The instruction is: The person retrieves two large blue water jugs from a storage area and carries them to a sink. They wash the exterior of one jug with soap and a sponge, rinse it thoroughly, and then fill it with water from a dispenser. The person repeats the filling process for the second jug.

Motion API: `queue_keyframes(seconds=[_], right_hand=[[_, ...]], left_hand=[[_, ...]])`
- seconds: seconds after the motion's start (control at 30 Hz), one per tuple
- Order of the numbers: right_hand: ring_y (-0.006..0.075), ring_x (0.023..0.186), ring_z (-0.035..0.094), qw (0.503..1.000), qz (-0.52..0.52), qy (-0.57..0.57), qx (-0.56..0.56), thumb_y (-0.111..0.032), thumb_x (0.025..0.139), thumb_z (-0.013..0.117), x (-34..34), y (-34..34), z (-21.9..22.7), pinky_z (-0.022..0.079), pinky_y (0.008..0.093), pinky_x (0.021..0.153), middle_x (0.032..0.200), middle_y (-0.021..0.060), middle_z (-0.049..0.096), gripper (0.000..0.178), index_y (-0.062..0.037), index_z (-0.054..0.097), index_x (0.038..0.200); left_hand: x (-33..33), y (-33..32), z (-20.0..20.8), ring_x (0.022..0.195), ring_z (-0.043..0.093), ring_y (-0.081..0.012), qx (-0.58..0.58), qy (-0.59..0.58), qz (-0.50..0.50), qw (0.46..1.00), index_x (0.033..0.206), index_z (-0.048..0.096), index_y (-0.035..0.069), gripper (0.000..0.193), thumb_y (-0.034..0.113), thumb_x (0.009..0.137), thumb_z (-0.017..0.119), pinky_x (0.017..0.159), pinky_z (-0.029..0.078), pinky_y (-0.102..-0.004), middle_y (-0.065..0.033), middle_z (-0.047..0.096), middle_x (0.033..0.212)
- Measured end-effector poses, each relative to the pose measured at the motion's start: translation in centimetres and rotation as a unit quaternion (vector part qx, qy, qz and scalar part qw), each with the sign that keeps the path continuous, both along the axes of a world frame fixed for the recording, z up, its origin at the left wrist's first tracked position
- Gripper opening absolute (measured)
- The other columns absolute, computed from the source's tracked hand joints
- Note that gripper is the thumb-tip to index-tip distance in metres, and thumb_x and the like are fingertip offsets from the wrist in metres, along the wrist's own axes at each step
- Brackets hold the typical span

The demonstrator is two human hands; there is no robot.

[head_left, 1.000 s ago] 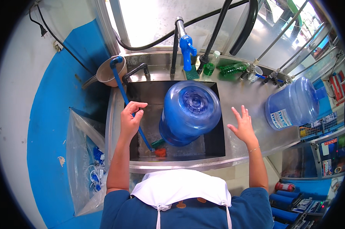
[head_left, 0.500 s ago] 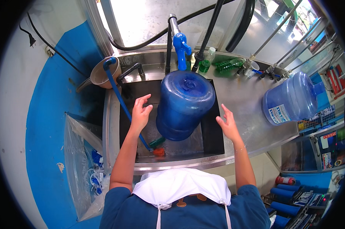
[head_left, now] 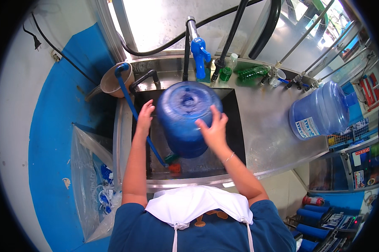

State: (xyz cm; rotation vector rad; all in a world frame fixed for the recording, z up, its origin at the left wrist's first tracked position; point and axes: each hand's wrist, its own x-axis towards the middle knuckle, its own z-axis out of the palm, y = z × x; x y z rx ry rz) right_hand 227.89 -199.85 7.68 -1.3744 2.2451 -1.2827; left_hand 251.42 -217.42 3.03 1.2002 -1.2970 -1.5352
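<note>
Water jug (head_left: pixel 187 117), big blue one, sits over the dark sink basin (head_left: pixel 235 126), blurred. Left hand (head_left: pixel 144 117) flat on its left side, right hand (head_left: pixel 213 128) spread on its right, both grips open-palmed, pressing not wrapping. Little room to the basin walls; blue-handled brush (head_left: pixel 135 111) just left. Jug bottom hidden. Second jug (head_left: pixel 319 111) lies well apart on the counter (head_left: pixel 265 126).

jug (head_left: pixel 185 119) in sink (head_left: pixel 235 126), between hands
</note>
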Motion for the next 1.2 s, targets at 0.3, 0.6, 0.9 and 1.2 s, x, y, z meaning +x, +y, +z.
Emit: queue_keyframes(seconds=[0.3, 0.6, 0.9, 1.2], right_hand=[[0.0214, 0.099, 0.063, 0.953, 0.12, -0.268, 0.077, -0.048, 0.099, 0.052, -4.9, 0.4, 0.7, 0.053, 0.0354, 0.088, 0.115, 0.017, 0.061, 0.066, -0.0057, 0.038, 0.147], [0.0459, 0.142, 0.025, 0.95, -0.02, 0.087, 0.298, -0.067, 0.088, 0.051, -7.7, -1.1, 3.1, 0.015, 0.074, 0.107, 0.153, 0.0237, 0.031, 0.084, -0.0178, 0.029, 0.152], [0.031, 0.113, 0.058, 0.831, 0.547, 0.099, 0.003, -0.029, 0.084, 0.07, 0.9, 2.4, 6.3, 0.017, 0.0652, 0.11, 0.1, 0.0118, 0.065, 0.022, -0.007, 0.072, 0.08], [0.0304, 0.088, 0.067, 0.974, 0.225, -0.022, 0.01, -0.016, 0.084, 0.07, -7.0, 10.6, 9.0, 0.052, 0.0377, 0.084, 0.084, 0.014, 0.068, 0.013, -0.003, 0.072, 0.087]], left_hand=[[1.7, 7.3, -0.4, 0.129, 0.047, -0.0275, 0.045, 0.201, 0.009, 0.979, 0.151, 0.03, 0.005, 0.066, 0.027, 0.093, 0.052, 0.11, 0.036, -0.0375, -0.0168, 0.043, 0.146], [0.0, 11.7, 2.4, 0.116, 0.057, -0.0206, -0.014, 0.089, -0.025, 0.996, 0.122, 0.061, -0.001, 0.037, 0.019, 0.092, 0.054, 0.101, 0.043, -0.0338, -0.0132, 0.06, 0.123], [-3.5, 9.8, 6.0, 0.122, 0.052, -0.0243, -0.207, -0.023, -0.07, 0.975, 0.119, 0.065, 0.009, 0.032, 0.017, 0.088, 0.058, 0.1, 0.042, -0.0401, -0.0098, 0.055, 0.131], [-0.5, 9.9, 6.1, 0.122, 0.052, -0.0254, -0.179, -0.08, -0.03, 0.98, 0.125, 0.06, 0.009, 0.042, 0.008, 0.083, 0.061, 0.101, 0.042, -0.0415, -0.009, 0.056, 0.129]])
